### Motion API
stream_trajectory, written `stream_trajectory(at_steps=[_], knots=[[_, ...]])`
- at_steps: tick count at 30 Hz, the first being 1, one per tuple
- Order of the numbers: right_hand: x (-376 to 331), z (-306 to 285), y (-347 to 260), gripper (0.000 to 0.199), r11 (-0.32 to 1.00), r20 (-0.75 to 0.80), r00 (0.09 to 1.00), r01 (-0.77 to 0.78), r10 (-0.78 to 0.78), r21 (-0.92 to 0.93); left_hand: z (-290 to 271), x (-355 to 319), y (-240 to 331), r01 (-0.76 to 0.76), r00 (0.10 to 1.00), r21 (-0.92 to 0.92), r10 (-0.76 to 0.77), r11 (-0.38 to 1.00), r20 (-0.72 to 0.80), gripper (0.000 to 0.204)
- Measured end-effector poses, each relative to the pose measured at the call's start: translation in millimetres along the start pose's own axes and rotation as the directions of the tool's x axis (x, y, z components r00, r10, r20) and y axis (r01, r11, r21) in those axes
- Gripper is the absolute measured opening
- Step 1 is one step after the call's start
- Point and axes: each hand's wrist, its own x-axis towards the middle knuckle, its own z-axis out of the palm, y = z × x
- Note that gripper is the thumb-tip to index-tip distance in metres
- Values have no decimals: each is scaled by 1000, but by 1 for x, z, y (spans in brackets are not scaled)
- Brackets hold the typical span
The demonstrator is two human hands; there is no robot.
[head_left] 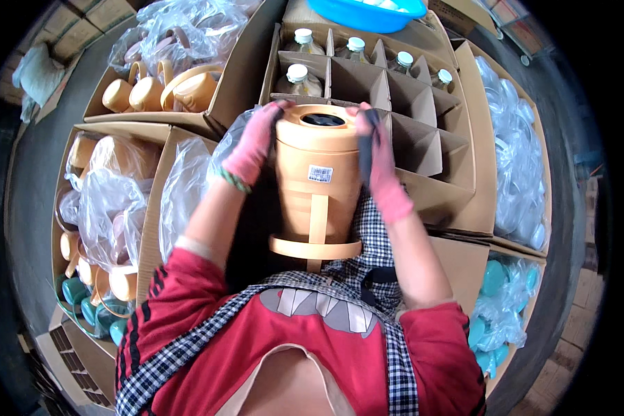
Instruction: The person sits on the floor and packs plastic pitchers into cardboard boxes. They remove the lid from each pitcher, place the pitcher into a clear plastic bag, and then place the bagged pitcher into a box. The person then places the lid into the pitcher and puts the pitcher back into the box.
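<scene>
A peach-coloured plastic vacuum jug [295, 211] stands upright before me, with a barcode sticker on its side and a round dark opening in its top. A narrow vertical handle strip runs down its near side to a wide peach ring at the lower end. My left hand [254, 142], in a pink and dark glove, is closed on the left of the upper rim. Gloved the same way, my right hand [381, 156] presses the right side of that rim, slightly blurred. Both palms and the jug's far side are hidden.
Beyond the jug is a divided carton [423, 191] with several white-capped clear bottles [299, 80]. A blue basin [367, 17] sits behind it. Cartons at left hold peach parts [145, 93] and plastic bags [111, 201]; those at right hold clear-wrapped pieces [513, 159] and teal parts [492, 277].
</scene>
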Motion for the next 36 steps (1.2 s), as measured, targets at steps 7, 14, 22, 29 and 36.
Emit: stream_trajectory(at_steps=[7, 14, 22, 29, 36], knots=[[36, -38, 11, 55, 902, -115, 937, -275, 329, 334, 94, -58, 41, -362, 878, 703, 478, 612, 36, 41], [17, -40, -4, 57, 995, 34, 995, -97, 98, -19, 60, -33, 33, -106, 951, 638, 265, 762, -159, 41], [-3, 9, -15, 43, 920, -70, 997, 13, -45, -392, 11, -6, 19, -89, 985, 96, 73, 991, 155, 37], [41, -42, 31, 40, 948, -46, 958, -273, 284, 161, 84, -62, 39, -199, 883, 791, 457, 579, -112, 43], [-5, -41, -23, 30, 974, 116, 973, -184, 199, -135, 42, -30, 37, 400, 900, -515, -217, 758, 379, 41]])
